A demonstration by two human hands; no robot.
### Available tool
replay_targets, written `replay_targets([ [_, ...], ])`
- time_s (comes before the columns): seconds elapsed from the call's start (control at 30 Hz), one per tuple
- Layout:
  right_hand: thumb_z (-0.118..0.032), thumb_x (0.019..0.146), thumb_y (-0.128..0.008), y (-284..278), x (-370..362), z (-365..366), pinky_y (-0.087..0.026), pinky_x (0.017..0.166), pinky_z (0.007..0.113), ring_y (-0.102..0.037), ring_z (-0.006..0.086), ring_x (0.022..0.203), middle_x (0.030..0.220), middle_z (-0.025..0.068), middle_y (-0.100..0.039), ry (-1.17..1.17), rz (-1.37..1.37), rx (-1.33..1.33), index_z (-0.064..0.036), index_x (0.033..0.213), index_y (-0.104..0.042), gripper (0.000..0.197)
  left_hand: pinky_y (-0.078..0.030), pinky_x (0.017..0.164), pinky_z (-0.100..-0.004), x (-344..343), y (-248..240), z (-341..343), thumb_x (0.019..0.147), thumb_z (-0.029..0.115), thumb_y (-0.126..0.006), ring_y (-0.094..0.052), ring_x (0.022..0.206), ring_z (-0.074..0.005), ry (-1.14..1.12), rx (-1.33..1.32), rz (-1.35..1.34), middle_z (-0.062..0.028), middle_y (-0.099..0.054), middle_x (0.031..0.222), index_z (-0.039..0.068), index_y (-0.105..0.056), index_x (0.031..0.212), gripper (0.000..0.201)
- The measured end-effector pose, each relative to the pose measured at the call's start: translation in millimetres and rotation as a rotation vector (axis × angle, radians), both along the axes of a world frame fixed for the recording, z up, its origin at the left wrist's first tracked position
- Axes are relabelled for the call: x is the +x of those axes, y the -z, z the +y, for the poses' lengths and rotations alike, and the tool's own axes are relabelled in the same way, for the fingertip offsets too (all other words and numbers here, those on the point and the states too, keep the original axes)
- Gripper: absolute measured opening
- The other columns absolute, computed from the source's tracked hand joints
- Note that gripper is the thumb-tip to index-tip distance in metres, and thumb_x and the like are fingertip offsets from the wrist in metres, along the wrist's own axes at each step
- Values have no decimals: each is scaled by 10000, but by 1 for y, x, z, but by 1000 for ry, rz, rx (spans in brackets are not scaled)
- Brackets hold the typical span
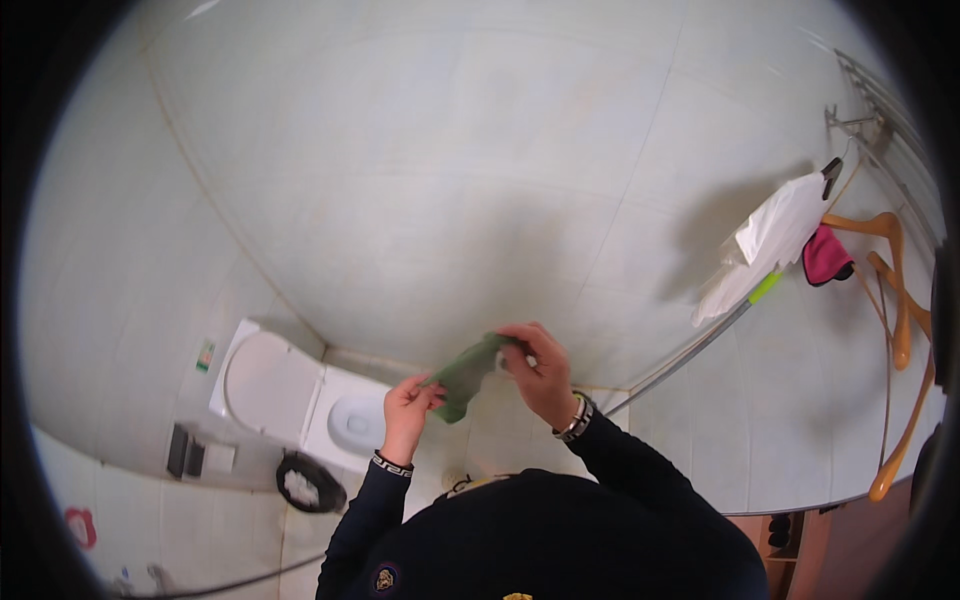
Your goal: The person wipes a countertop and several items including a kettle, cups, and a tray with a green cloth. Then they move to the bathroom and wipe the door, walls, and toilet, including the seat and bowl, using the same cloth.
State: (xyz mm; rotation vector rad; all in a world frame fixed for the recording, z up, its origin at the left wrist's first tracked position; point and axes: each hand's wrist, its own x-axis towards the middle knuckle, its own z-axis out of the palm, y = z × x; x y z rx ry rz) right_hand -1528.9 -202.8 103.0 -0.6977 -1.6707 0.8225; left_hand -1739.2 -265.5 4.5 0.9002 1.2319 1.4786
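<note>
A limp green cloth (460, 383) is stretched between my two hands, in front of my body. My left hand (406, 412) pinches its lower left end with the fingertips. At the upper right end, my right hand (540, 372) has its fingers closed on the cloth, with a bracelet at the wrist. The middle of the cloth sags and is slightly blurred. Just left of my left hand is a white toilet (352, 424) with its lid (270, 378) raised.
A black-lined bin (310, 482) with white paper stands beside the toilet, near a wall-mounted paper holder (186, 450). To the right, a white garment (780, 232), a pink cloth (827, 256) and wooden hangers (898, 290) hang from a metal rack. A long pole (690, 350) slants against the wall.
</note>
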Motion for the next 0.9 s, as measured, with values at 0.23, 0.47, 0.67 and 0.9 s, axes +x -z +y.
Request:
replay_targets([
  [0.23, -40, 978, -537, 10, 22, 50, -504, 635, 226, -644, 105, 748, 860, 48, -664, 290, 350, -364, -12, 1126, -585, 158, -516, 812, -309, -3, -37, 105, 886, 64, -670, -673, 863, -217, -84, 335, 407, -107, -708, 975, 15, -643, 1151, 271],
  [0.47, -85, 980, -560, -31, 68, 169, -510, 786, 244, -645, 118, 835, 953, 45, -664, 557, 501, -135, 17, 1155, -592, 205, -430, 971, -442, 40, -139, 224, 822, 44, -690, -569, 1118, -392, -22, 1010, 1176, -211, -625, 1190, 24, -500, 1385, 595],
  [0.67, -59, 913, -647, -166, 108, 293, -444, 1000, 336, -506, 218, 1214, 1408, 149, -440, 779, 80, 681, -28, 1331, -481, 451, -384, 994, -459, 85, -271, 349, 856, 172, -683, -501, 1165, -383, -163, 1255, 1433, -190, -543, 1288, 56, -434, 1447, 652],
  [0.9, -451, 859, -682, -92, 114, 337, -543, 799, 460, -580, 429, 1133, 1480, 302, -329, 927, -488, 857, -216, 1404, -515, 616, -338, 1024, -548, 119, -215, 395, 846, 312, -687, -445, 1225, -452, -279, 1120, 1635, -226, -491, 1322, 147, -530, 1387, 587],
])
